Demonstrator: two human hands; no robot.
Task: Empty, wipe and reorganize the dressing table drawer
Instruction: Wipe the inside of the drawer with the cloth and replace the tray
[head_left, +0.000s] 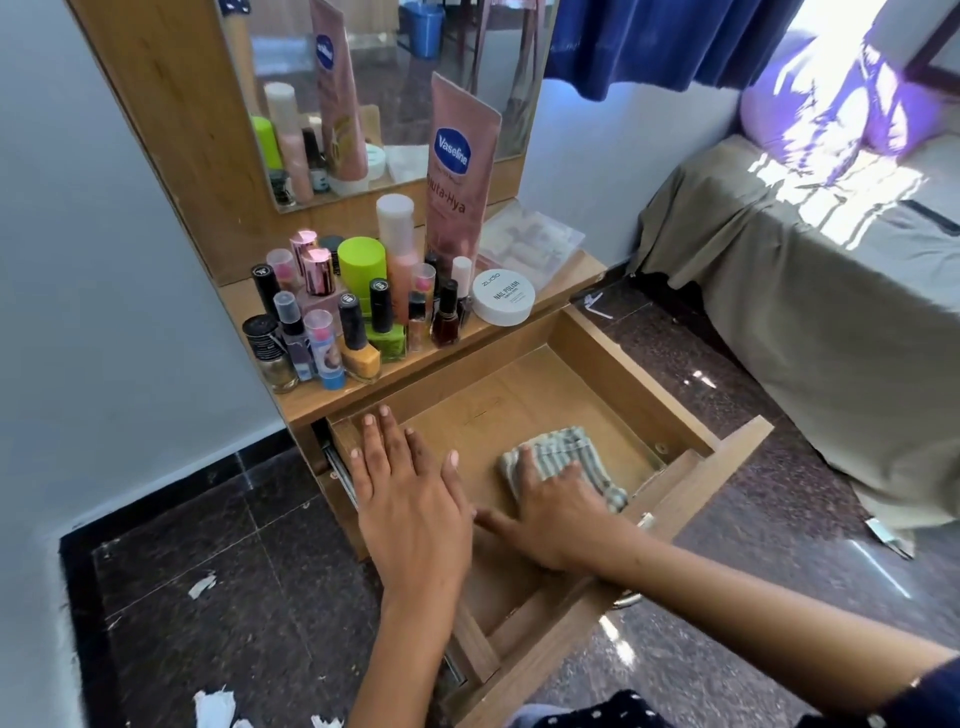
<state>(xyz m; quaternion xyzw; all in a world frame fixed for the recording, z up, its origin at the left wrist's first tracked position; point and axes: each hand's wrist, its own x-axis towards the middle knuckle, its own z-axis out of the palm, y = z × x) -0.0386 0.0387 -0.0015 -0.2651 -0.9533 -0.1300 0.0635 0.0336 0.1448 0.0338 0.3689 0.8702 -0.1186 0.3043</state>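
The wooden drawer (613, 364) of the dressing table is pulled out, and its inside holds only a cloth. My right hand (556, 512) presses flat on that striped grey-green cloth (566, 454) on the drawer's floor, near the front right corner. My left hand (410, 493) hovers or rests flat over the drawer's left side wall, fingers spread, with nothing in it. On the table top (467, 340) stand several nail polish bottles (358, 332), a pink Vaseline tube (457, 171), a green-capped bottle (362, 265), a white jar (503, 297) and a clear plastic pouch (530, 241).
A mirror (395, 78) rises behind the bottles. A bed with a grey-brown cover (810, 291) stands at the right, close to the drawer front. Torn white paper scraps (213, 706) lie on the dark stone floor. A pale wall is at the left.
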